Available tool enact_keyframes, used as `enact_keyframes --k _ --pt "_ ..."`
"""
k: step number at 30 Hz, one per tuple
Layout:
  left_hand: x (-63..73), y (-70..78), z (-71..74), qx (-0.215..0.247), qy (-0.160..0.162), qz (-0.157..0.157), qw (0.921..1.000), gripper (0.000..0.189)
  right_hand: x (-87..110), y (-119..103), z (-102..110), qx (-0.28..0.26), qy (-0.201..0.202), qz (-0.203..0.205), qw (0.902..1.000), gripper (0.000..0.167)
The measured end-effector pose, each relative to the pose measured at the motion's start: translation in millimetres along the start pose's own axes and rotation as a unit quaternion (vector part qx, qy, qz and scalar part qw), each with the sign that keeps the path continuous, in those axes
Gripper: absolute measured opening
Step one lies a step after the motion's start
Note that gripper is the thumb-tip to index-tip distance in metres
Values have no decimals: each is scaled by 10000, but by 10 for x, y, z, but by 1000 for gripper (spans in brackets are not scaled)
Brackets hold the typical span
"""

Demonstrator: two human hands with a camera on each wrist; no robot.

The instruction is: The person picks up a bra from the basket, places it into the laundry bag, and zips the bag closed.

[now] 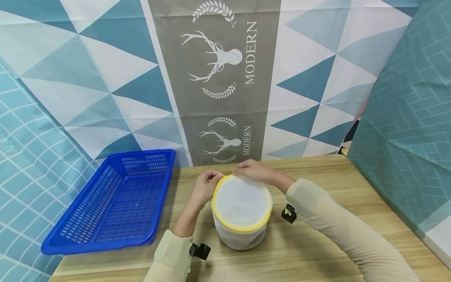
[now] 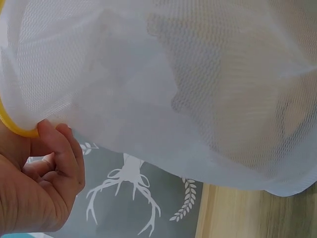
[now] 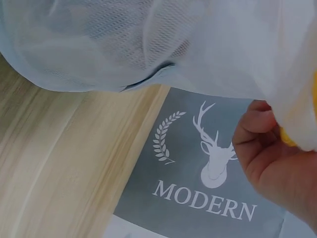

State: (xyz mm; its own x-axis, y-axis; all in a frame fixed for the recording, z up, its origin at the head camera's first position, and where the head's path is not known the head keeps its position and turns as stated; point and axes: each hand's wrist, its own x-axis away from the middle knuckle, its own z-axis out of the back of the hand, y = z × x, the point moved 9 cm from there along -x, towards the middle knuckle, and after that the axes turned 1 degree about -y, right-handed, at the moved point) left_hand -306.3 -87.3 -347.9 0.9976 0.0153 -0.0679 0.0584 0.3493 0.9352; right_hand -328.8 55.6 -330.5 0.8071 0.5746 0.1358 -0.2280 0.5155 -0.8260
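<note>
A round white mesh bag (image 1: 243,201) with a yellow rim stands upright on the table, its pale flat top facing up. At the rim's far left, my left hand (image 1: 206,188) pinches the yellow edge between thumb and fingers. My right hand (image 1: 254,171) grips the far edge just to the right, its fingertips partly hidden in the head view. Close up in the left wrist view, the left hand (image 2: 47,178) has its fingers curled at the yellow trim. Thin mesh fabric fills the upper part of both wrist views, and the right hand (image 3: 277,153) holds its edge beside a bit of yellow.
A blue plastic basket (image 1: 160,203) with slotted walls sits on the left of the wooden table (image 1: 317,243). Behind the table hangs a patterned cloth (image 1: 306,74) with deer heads and triangles. Blue tiled-print sheets (image 1: 408,129) close off both sides.
</note>
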Motion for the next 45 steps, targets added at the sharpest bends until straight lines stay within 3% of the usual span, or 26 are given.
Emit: enact_keyframes --k 6,18,24,36,45 --pt "2 23 -19 36 -76 -22 10000 17 -44 -45 -93 223 -352 215 9989 30" --pt "31 31 13 -18 -34 -95 9999 18 -37 -47 -54 482 -11 196 9986 28" --pt "52 -1 37 128 -65 55 9999 18 -4 8 -10 421 147 85 9990 30" --pt "39 44 22 -62 -4 -122 9999 18 3 26 -18 249 103 47 9996 31" --pt "55 41 51 -61 39 -103 9999 18 -11 -11 -59 375 27 338 9987 26"
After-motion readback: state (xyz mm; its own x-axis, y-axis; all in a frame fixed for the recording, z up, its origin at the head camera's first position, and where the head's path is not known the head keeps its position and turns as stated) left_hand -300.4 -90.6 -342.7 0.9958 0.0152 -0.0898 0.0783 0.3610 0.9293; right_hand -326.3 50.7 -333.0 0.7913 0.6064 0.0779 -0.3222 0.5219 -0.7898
